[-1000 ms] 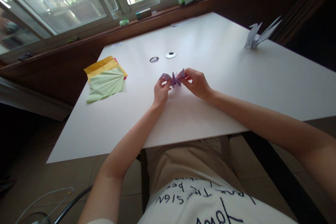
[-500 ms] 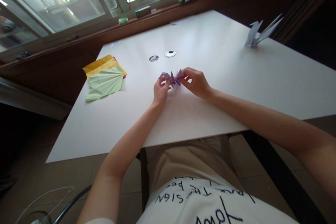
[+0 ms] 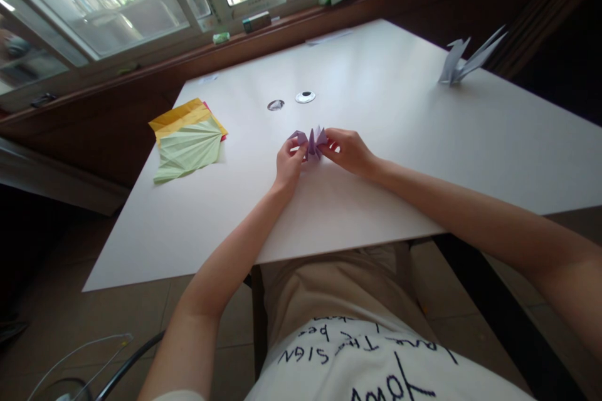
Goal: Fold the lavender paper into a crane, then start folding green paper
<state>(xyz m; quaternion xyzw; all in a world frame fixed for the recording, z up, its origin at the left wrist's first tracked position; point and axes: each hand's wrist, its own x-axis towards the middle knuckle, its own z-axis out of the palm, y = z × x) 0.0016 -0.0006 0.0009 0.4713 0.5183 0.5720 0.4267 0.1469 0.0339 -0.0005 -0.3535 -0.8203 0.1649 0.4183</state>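
Observation:
A small purple folded paper figure rests on the white table near its middle. My left hand pinches the figure's left side between thumb and fingers. My right hand pinches its right side, fingertips on the paper. The two hands are close together with the pointed flaps of the paper standing up between them.
A stack of yellow, red and creased pale green paper sheets lies at the table's left. A white paper crane stands at the far right edge. Two small round items lie beyond the hands. Small objects sit on the windowsill.
My right hand has moved left and closer to my left hand, pressing the purple paper's flaps together and more upright.

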